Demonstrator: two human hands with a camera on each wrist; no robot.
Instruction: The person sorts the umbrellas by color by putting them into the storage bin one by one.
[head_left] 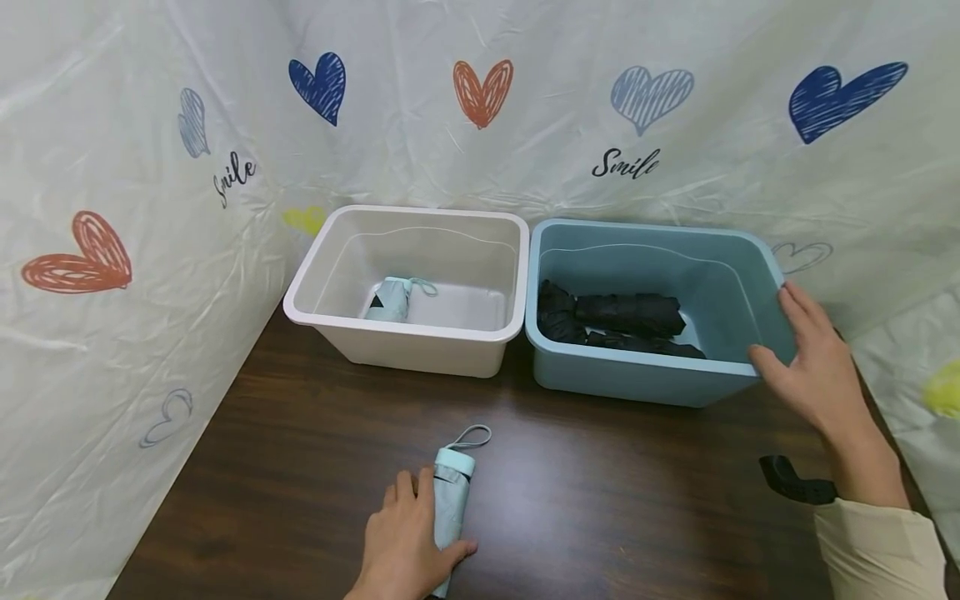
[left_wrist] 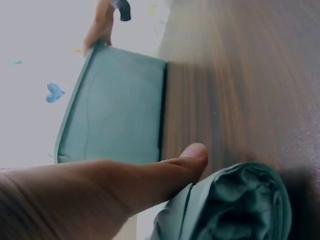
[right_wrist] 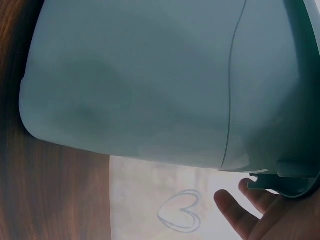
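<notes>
My left hand [head_left: 405, 537] holds a folded light-blue umbrella [head_left: 453, 492] on the table, fingers along its left side and thumb across to the right. Its wrist loop points toward the bins. The left wrist view shows the thumb against the rolled fabric of the umbrella [left_wrist: 240, 205]. My right hand [head_left: 813, 367] rests at the right-hand corner of the blue bin [head_left: 645, 383], thumb at the front rim and fingers spread along the side rim. In the right wrist view, fingers [right_wrist: 230, 207] extend beside the rim.
Several black bundles [head_left: 630, 315] lie inside the blue bin. Beside it, a white bin [head_left: 405, 354] holds another light-blue folded umbrella [head_left: 390, 300]. Both stand at the back of the dark wooden table [head_left: 600, 500], against a white sheet [head_left: 555, 108] printed with hearts.
</notes>
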